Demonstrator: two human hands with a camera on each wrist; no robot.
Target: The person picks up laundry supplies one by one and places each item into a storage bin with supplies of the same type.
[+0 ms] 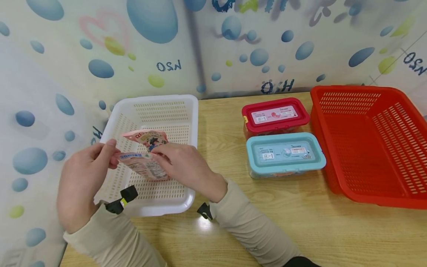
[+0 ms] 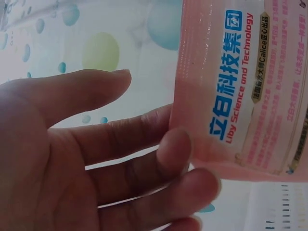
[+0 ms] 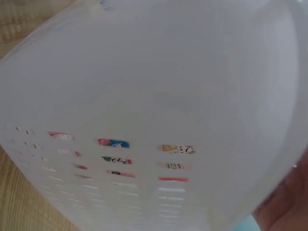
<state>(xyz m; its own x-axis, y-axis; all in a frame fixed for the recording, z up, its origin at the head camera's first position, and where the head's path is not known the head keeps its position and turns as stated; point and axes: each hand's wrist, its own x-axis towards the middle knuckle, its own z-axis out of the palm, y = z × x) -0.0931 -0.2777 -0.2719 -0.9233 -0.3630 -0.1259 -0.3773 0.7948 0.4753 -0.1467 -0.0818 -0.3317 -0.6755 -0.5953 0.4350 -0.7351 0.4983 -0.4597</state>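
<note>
Over the white basket [image 1: 192,122], a pink printed pouch [image 1: 146,168] hangs with its small-print side toward me. My right hand [image 1: 190,165] pinches it near its upper right corner. My left hand [image 1: 81,178] is at the pouch's left corner; in the left wrist view its fingertips [image 2: 175,151] meet the pouch's edge, while the thumb [image 2: 96,91] stands apart from it. Just behind is a second pink pouch [image 1: 143,136] with a colourful picture, partly covered by my right fingers. Through slots in the basket wall [image 3: 183,86], bits of pink packaging show in the right wrist view.
Right of the basket, a box with a red lid [image 1: 275,124] stands behind a box with a light blue lid [image 1: 283,163] on the wooden table [image 1: 227,155]. A red basket [image 1: 337,174] is at the far right. A patterned wall covering [image 1: 233,66] borders the back and left.
</note>
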